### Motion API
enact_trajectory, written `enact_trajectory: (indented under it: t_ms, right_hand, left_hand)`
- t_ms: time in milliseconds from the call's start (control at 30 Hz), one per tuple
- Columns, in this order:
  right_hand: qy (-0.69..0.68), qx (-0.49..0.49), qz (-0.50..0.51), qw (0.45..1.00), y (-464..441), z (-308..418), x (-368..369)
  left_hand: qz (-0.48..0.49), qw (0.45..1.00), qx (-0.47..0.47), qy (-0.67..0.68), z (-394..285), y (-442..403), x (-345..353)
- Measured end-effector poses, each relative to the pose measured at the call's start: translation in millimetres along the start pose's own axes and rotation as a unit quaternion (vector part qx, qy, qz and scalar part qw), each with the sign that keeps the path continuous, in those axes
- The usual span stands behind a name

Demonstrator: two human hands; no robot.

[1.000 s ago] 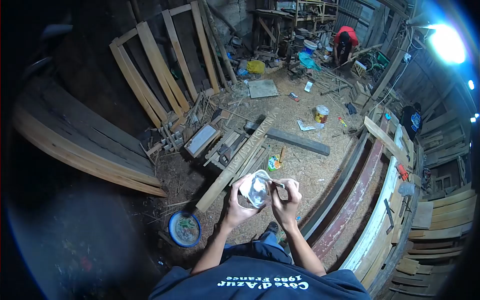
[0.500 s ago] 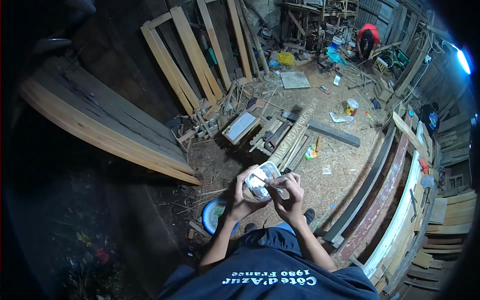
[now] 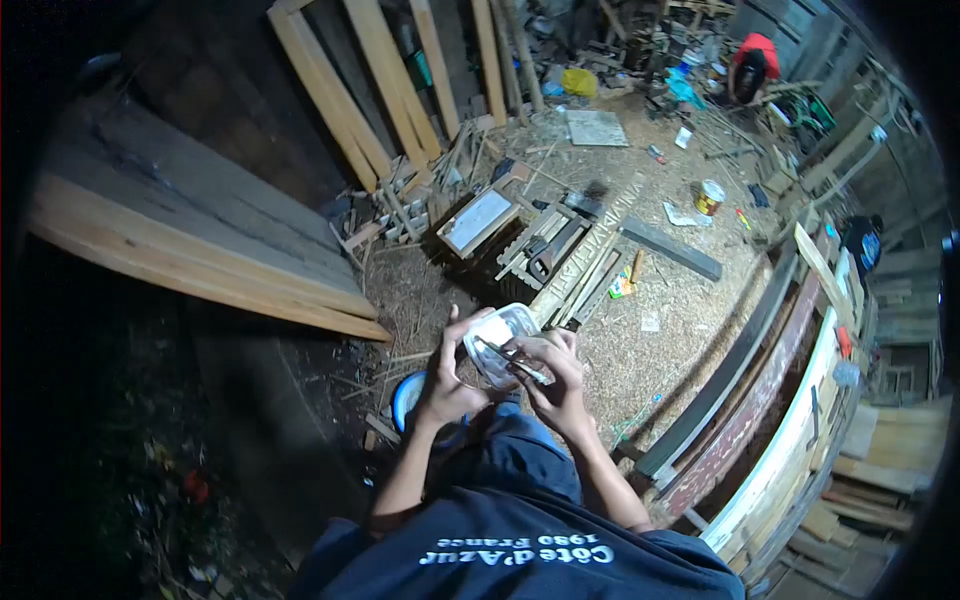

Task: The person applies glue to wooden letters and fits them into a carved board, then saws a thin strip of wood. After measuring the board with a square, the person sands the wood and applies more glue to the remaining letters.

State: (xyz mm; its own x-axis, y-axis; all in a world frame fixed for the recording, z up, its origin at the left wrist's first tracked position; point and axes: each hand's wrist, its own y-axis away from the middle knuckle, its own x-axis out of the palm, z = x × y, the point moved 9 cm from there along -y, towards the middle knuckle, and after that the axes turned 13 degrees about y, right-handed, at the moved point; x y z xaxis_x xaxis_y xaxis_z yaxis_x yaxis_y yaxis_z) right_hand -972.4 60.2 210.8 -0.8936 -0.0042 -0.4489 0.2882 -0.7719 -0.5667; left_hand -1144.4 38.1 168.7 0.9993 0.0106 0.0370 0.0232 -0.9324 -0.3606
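My left hand (image 3: 446, 385) is wrapped round the side of a small clear plastic tub (image 3: 517, 318), tilted in front of my body. White material (image 3: 487, 331) coats its inside. With pinched fingers, my right hand (image 3: 556, 378) grips a thin stick-like tool (image 3: 491, 347) that reaches into the tub; its exact kind is too small to make out. Just beyond the tub lies a carved wooden board (image 3: 590, 252) with cut-out letters or patterns, beside a handsaw (image 3: 541, 262).
A blue-rimmed basin (image 3: 402, 402) stands by my left leg. Long beams (image 3: 735, 425) lie at the right, and a thick plank (image 3: 200, 260) juts in at the left. A paint can (image 3: 710, 197) stands on the shavings-covered floor. A person in red (image 3: 755, 65) crouches at the back.
Both hands and the tub have shifted left as the view turned. The tub is tilted more, and one leg shows further forward below it.
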Motion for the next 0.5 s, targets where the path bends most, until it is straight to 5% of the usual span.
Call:
enact_trajectory:
  t_ms: [200, 500]
  right_hand:
    - [-0.045, -0.069, 0.045, 0.996, -52.4, -29.7, 18.6]
    - [-0.048, 0.008, -0.05, 0.998, -62.2, -73.7, -8.0]
  left_hand:
    - [-0.004, 0.997, 0.009, -0.071, -11.3, -44.9, -14.8]
    - [0.017, 0.999, 0.027, -0.015, 8.6, -103.1, 20.4]
